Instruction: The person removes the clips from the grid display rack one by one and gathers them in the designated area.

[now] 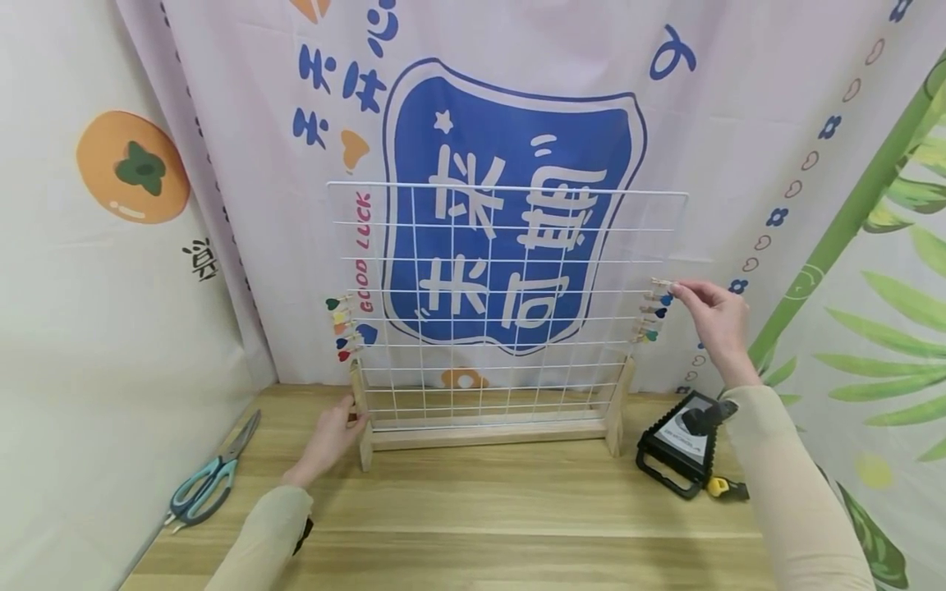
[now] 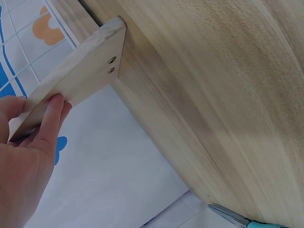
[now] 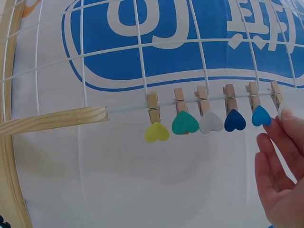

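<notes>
A white wire grid [image 1: 510,192] stands upright in a wooden stand [image 1: 488,437]. My left hand [image 1: 325,439] grips the stand's left post [image 2: 85,66], fingers on one side and thumb on the other. At the grid's right edge my right hand [image 1: 713,316] pinches a small wooden clothespin [image 3: 276,92] by its pale heart end, its other end at the wire. Below it on the same wire hang clothespins with light blue [image 3: 261,116], dark blue [image 3: 234,120], white [image 3: 210,122], green [image 3: 185,122] and yellow hearts [image 3: 156,132]. Several heart clothespins [image 1: 340,329] line the left edge.
Scissors [image 1: 203,490] with teal handles lie at the table's left. To the right are a black-framed case [image 1: 676,443] with a black tool [image 1: 702,417] over it and a small yellow-and-black object [image 1: 727,489]. A printed curtain [image 1: 296,213] hangs close behind the grid.
</notes>
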Demonstrator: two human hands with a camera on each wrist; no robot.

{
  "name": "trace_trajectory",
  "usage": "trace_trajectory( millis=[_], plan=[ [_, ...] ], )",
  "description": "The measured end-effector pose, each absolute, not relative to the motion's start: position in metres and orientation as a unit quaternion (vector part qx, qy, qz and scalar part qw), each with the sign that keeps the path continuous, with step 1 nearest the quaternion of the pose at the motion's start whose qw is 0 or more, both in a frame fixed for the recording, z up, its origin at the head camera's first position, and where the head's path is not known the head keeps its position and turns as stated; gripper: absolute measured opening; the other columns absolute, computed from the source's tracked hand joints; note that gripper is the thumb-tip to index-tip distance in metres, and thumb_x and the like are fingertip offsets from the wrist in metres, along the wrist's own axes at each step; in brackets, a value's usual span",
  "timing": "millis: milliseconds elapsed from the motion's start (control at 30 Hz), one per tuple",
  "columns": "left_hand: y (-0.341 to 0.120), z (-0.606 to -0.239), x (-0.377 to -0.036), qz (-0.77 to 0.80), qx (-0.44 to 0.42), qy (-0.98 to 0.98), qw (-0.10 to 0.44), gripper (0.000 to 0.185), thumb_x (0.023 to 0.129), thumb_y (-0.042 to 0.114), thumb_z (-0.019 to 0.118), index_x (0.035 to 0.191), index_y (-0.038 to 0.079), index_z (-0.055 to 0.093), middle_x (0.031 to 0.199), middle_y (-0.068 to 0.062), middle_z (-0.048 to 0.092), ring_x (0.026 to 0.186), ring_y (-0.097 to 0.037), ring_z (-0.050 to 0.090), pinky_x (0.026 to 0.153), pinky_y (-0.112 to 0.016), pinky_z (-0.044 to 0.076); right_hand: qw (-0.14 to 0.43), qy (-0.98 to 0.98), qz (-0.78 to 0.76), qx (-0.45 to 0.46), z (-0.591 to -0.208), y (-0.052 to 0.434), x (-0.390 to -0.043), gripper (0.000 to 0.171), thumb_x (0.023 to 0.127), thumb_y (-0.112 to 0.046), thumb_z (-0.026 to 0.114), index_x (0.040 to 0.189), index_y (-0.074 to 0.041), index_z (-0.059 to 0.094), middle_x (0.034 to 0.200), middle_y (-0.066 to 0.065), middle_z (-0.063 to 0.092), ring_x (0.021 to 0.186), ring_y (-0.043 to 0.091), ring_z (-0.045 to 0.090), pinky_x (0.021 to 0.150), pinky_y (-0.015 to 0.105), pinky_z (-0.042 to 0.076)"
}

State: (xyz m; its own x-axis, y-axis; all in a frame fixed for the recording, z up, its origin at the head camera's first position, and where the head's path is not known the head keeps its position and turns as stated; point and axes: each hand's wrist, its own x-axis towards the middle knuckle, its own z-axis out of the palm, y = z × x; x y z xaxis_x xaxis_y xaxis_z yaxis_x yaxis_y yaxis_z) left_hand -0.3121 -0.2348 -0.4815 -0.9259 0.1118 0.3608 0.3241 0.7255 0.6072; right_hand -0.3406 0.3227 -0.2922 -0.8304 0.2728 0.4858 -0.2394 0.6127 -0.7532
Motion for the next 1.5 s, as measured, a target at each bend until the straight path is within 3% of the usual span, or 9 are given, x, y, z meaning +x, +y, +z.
trace_trajectory(
  millis=[767, 1067, 1500],
  plan=[
    [-0.233, -0.483, -0.313, -0.358, -0.118, -0.917, 0.133, 0.023, 0.097, 0.002, 0.058, 0.113, -0.014, 0.052, 0.108, -0.036, 0.065, 0.1, -0.049, 0.068, 0.081, -0.047, 0.063, 0.295, -0.851, 0.435, -0.013, -0.293, 0.326, -0.339, 0.05, 0.096, -0.051, 0.059, 0.122, -0.009, 0.067, 0.085, -0.043, 0.053, 0.088, -0.017, 0.053, 0.083, 0.006, 0.044],
    [-0.232, -0.482, -0.311, -0.364, -0.117, -0.914, 0.136, 0.024, 0.096, 0.001, 0.058, 0.114, -0.014, 0.052, 0.109, -0.037, 0.065, 0.1, -0.049, 0.068, 0.081, -0.048, 0.063, 0.282, -0.843, 0.456, -0.035, -0.292, 0.336, -0.335, 0.05, 0.094, -0.053, 0.059, 0.125, -0.013, 0.065, 0.091, -0.039, 0.059, 0.092, -0.014, 0.054, 0.087, 0.011, 0.045],
    [-0.235, -0.485, -0.314, -0.357, -0.114, -0.915, 0.148, 0.024, 0.095, 0.001, 0.06, 0.113, -0.014, 0.052, 0.107, -0.037, 0.065, 0.099, -0.049, 0.068, 0.081, -0.049, 0.063, 0.287, -0.842, 0.454, -0.046, -0.31, 0.347, -0.317, 0.049, 0.095, -0.05, 0.061, 0.125, -0.011, 0.066, 0.089, -0.039, 0.058, 0.088, -0.013, 0.055, 0.078, 0.004, 0.045]
  ],
)
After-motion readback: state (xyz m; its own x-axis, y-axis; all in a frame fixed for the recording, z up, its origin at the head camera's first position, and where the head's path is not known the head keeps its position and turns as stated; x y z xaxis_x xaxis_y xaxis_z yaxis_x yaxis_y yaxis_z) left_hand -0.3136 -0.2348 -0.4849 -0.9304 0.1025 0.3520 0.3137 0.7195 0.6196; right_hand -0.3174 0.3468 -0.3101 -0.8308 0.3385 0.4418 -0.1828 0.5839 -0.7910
